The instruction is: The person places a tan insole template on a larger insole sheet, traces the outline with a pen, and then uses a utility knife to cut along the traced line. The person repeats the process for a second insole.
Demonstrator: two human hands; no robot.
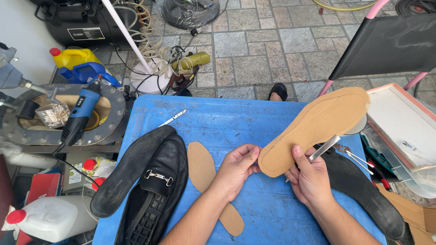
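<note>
Fingers (249, 159) pinch insole (318, 129) over blue table (218, 122) (stone-paved floor (268, 45)).

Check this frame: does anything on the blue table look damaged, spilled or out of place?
Nothing looks spilled or broken. The black loafer lies tipped on its side, and a black sole hangs over the blue table edge at right.

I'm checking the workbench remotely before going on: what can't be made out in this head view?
- Metal blade: its lower part is hidden behind the right hand and tan insole.
- Left hand fingertips: curled behind the insole's heel edge.
- Black sole: upper end covered by the insole.
- Black loafer: cut off by the bottom edge.
</note>
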